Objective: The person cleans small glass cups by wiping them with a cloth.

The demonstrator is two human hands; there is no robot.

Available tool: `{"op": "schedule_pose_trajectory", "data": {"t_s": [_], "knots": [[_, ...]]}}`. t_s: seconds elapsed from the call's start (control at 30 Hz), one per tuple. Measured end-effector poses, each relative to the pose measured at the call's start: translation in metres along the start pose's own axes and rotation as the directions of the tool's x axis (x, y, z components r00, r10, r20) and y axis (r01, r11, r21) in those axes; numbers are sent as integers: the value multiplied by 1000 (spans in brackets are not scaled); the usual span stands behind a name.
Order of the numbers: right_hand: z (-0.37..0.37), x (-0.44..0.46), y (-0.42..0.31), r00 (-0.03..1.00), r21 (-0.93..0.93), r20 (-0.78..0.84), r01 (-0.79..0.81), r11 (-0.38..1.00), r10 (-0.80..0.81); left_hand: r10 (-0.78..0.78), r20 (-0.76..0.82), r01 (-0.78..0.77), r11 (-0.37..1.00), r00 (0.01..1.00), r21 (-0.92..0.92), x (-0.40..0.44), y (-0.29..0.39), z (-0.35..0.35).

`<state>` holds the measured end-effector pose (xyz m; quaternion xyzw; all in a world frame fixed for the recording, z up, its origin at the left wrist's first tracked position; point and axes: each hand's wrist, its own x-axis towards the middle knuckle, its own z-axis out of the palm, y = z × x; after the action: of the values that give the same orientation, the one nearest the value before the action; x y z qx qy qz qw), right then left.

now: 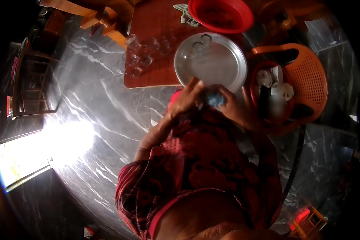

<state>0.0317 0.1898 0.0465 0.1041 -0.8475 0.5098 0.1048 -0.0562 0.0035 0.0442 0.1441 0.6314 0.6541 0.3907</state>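
In front of my body, over the near rim of a round steel tray (236, 48), my two hands are close together. My right hand (233, 105) is closed round a blue-and-white bundle (215, 99) that looks like a cloth; blur hides its detail. My left hand (187, 98) has its fingers curled just beside the bundle, and whatever is in them cannot be made out. Two clear glasses (206, 39) stand in the far part of the tray. Several more clear glasses (146, 61) are grouped on the wooden table (156, 78) left of it.
A red basin (244, 18) sits at the table's far end, next to a crumpled patterned cloth (188, 17). On the right, an orange plastic chair (314, 82) holds a red tub (292, 107) of white cups (277, 74). Dark marbled floor (116, 108) lies around.
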Motion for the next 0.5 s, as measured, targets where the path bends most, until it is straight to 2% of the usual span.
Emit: {"op": "schedule_pose_trajectory", "data": {"t_s": [0.03,0.1,0.17,0.2,0.27,0.33,0.37,0.43,0.5], "knots": [[-3,1,-8,1000,-1,5,3,1000,-3,3,-5,-3,1000,1000,-3,-3,6,3],[-10,4,-31,995,-389,29,102,916,-98,2,-110,-10,998,994,-69,-11,16,15],[-16,9,-44,971,-568,86,231,790,-222,48,-141,-53,998,989,-38,-11,15,20],[-16,9,-38,952,-596,85,285,750,-295,90,-164,-92,996,982,-4,-12,15,21],[-15,11,-28,927,-626,87,336,704,-365,117,-175,-109,993,978,53,-8,9,17],[-13,14,-20,945,-437,51,312,844,-323,145,-184,-126,986,972,110,-6,3,14],[-12,14,-19,945,-437,53,314,843,-324,275,-193,-224,943,942,247,-7,-1,13],[-8,16,-19,970,-354,-38,211,911,-240,398,-188,-307,873,898,379,-9,4,14],[-3,20,-26,975,-317,-87,166,934,-203,464,-187,-367,843,866,393,-12,12,15]]}}
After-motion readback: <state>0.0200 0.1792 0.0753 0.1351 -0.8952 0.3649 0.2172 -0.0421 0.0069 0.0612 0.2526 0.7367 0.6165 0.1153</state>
